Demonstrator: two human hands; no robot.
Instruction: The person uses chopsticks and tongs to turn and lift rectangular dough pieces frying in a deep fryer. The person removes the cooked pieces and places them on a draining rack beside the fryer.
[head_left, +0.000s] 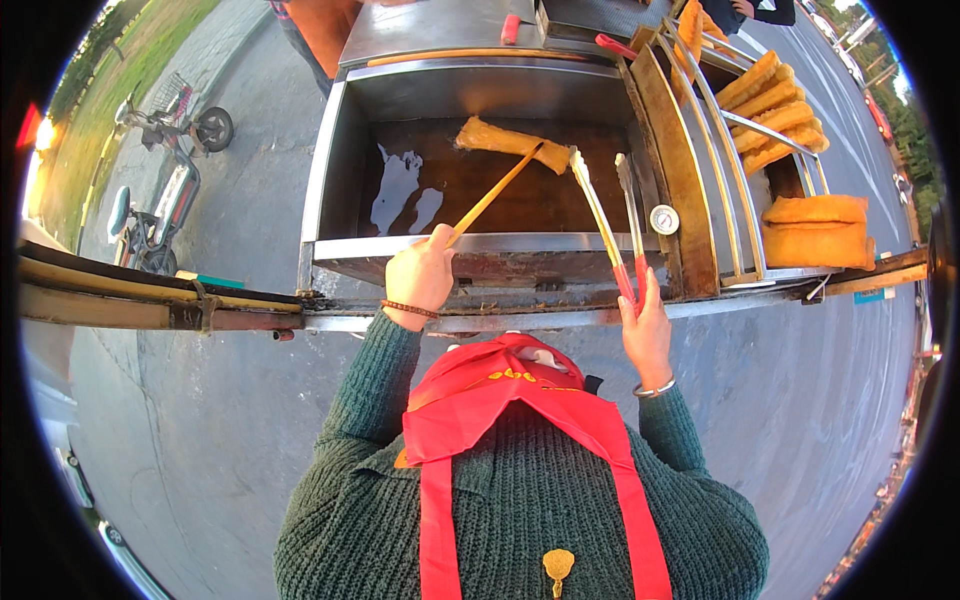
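A golden fried dough stick (510, 142) floats in the dark oil of a rectangular metal fryer (480, 246). My left hand (421, 276) grips a wooden stick (495, 193), whose darkened tip touches the dough right of its middle. In my right hand (646, 330) are metal tongs with red handles (600, 217); their arms are spread, the left tip at the dough's right end and the right tip apart from it, with nothing clamped between them.
A metal draining rack (739, 195) at the right holds several fried dough sticks (776, 112) and wide fried dough pieces (816, 232). A dial thermometer (664, 220) sits by the fryer's near right corner. Beyond the fryer are a steel counter (442, 30), a red-handled tool (616, 46) and people.
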